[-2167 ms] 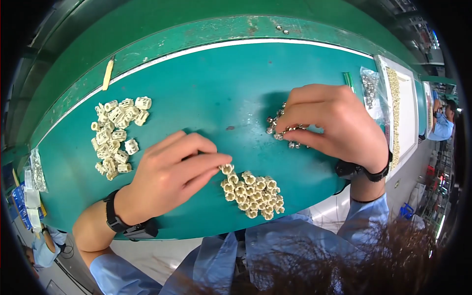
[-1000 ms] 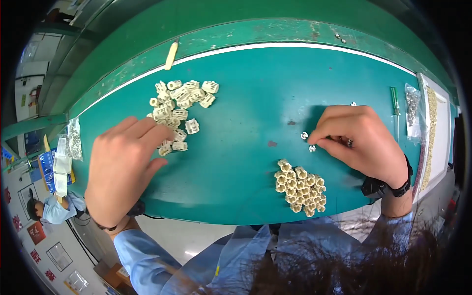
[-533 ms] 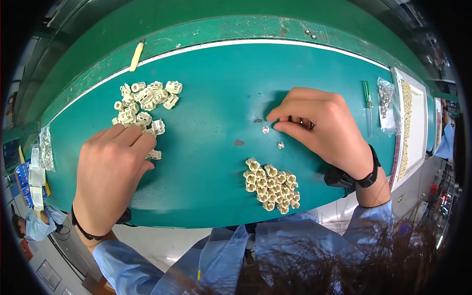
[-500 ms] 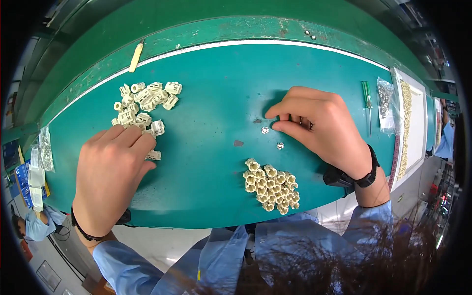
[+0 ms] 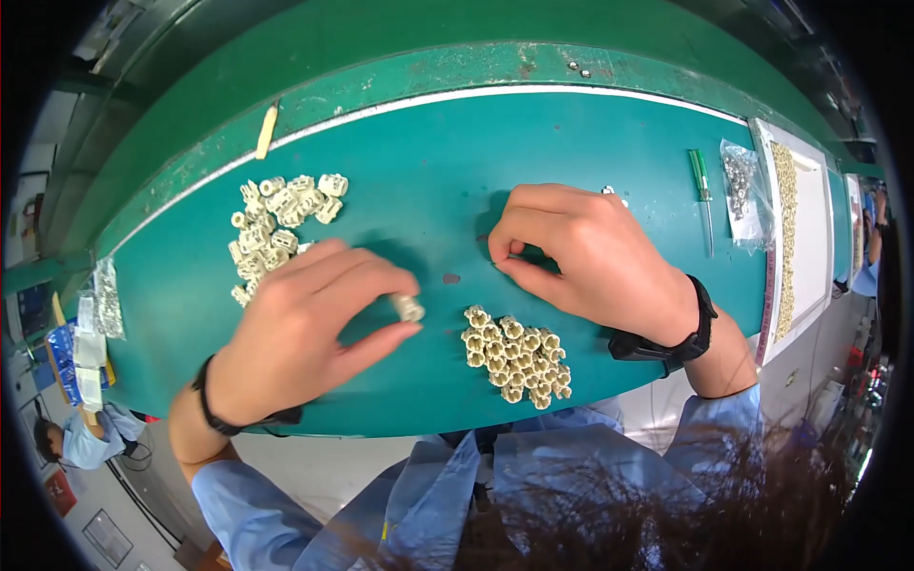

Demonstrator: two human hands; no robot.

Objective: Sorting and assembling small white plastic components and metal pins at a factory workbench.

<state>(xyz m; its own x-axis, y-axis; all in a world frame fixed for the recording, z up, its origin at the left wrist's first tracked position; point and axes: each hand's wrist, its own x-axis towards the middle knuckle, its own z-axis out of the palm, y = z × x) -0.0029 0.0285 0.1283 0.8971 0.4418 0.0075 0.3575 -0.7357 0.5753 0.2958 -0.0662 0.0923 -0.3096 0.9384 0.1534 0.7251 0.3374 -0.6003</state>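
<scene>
Cream cylinder (image 5: 409,307) — between left fingers (image 5: 369,276)

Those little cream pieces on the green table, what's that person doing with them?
The person's left hand is holding one cream piece between thumb and fingers, above the green table. A loose pile of similar pieces lies to the left, and a tight cluster sits near the table's front edge, with open ends facing up. The right hand has its thumb and finger close together beyond the cluster; I can't tell whether they pinch anything.
</scene>
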